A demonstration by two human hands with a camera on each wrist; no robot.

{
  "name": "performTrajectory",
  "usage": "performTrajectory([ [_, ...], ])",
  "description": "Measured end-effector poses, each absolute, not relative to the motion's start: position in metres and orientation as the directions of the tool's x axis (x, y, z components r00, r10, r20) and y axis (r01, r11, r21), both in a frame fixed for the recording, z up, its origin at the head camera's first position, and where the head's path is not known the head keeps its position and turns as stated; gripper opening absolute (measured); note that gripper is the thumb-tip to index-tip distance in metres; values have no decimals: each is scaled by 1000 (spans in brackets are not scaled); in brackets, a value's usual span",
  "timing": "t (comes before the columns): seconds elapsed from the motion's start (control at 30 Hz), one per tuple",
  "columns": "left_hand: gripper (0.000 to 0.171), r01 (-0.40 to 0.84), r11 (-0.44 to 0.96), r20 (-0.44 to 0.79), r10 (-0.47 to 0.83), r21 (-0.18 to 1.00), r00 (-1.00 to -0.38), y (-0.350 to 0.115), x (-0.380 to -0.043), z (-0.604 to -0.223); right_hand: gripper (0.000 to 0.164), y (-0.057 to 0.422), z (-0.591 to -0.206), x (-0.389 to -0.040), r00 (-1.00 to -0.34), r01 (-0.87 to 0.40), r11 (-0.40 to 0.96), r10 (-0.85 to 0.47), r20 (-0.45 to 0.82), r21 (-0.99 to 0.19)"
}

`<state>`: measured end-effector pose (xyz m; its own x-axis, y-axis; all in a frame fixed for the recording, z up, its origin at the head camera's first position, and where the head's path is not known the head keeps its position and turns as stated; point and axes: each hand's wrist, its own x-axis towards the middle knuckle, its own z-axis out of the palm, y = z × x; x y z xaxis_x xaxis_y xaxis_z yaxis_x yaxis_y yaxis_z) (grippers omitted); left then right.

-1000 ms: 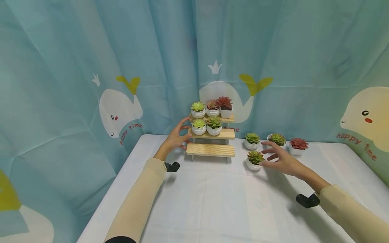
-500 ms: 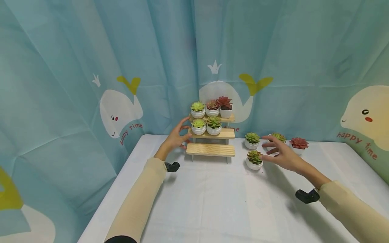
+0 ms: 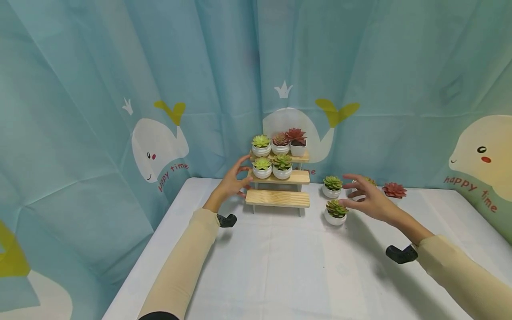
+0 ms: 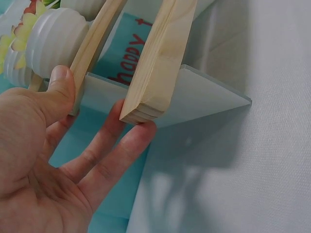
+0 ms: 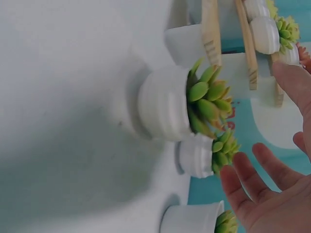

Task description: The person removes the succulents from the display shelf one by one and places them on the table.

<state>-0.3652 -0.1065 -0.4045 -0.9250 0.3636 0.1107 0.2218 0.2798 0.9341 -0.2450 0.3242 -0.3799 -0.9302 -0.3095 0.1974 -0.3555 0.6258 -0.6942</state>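
Left hand (image 3: 230, 182) loosely extended, fingers touching tiered rack (image 3: 277, 198) at its 9 o'clock | right hand (image 3: 371, 202) released, at 3 o'clock of front green succulent (image 3: 335, 214) | head view: rack 12 o'clock, succulent 1 o'clock

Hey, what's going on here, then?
Someone's left hand rests its fingers against the left end of a small wooden stand, with five potted plants on its upper two shelves. Their right hand hovers, holding nothing, by four more plants on the table to the right of the stand. Its thumb is close to the front green plant; whether they touch is hard to tell.
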Motion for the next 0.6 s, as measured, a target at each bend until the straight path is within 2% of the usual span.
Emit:
performTrajectory([
  [0.6, 78, 234, 268, 120, 384, 935, -916, -107, -364, -405, 79, 291, -358, -261, -924, -376, 607, -307, 229, -700],
])
